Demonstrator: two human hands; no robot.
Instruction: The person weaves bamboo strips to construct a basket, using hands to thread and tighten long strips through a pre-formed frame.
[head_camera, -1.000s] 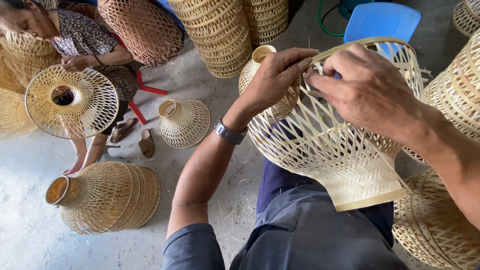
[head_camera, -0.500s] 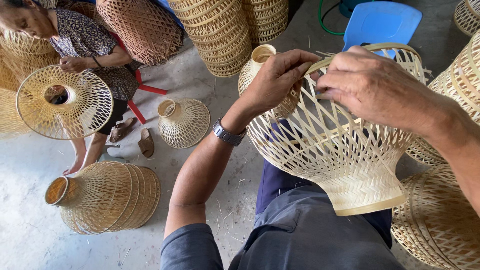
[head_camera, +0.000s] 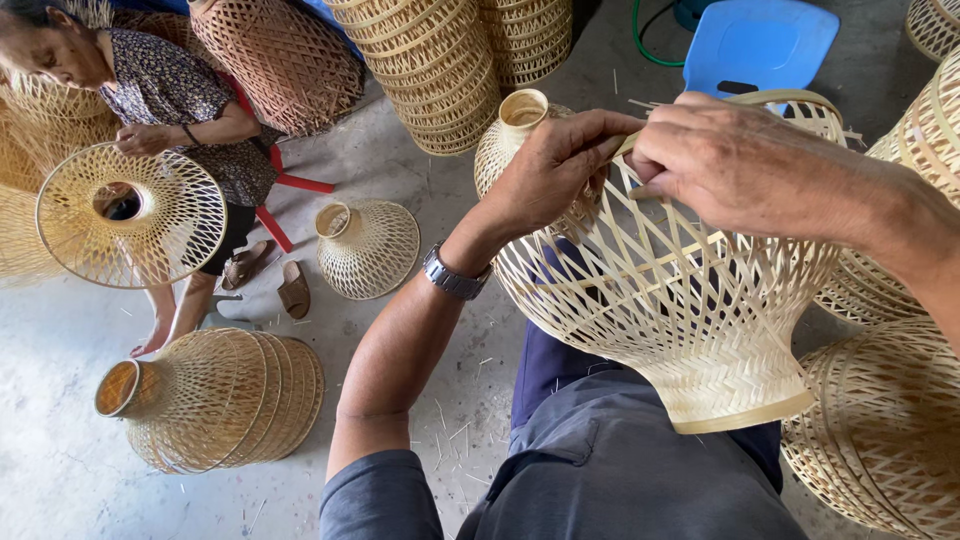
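Note:
A pale woven bamboo lampshade lies tilted across my lap, its narrow neck toward me and its wide rim away. My left hand, with a wristwatch, pinches a thin bamboo strip at the wide rim. My right hand grips the same rim from the right, fingers curled over the strips. Both hands meet at the top edge of the shade.
A seated person at the left holds a round woven shade. A stack of nested shades lies on the concrete floor, one small shade stands near sandals. Tall stacks at the back, a blue stool, more shades at my right.
My lampshade has tilted and turned a little in my hands, my right hand sliding along its rim. The seated person has lowered and turned the round shade.

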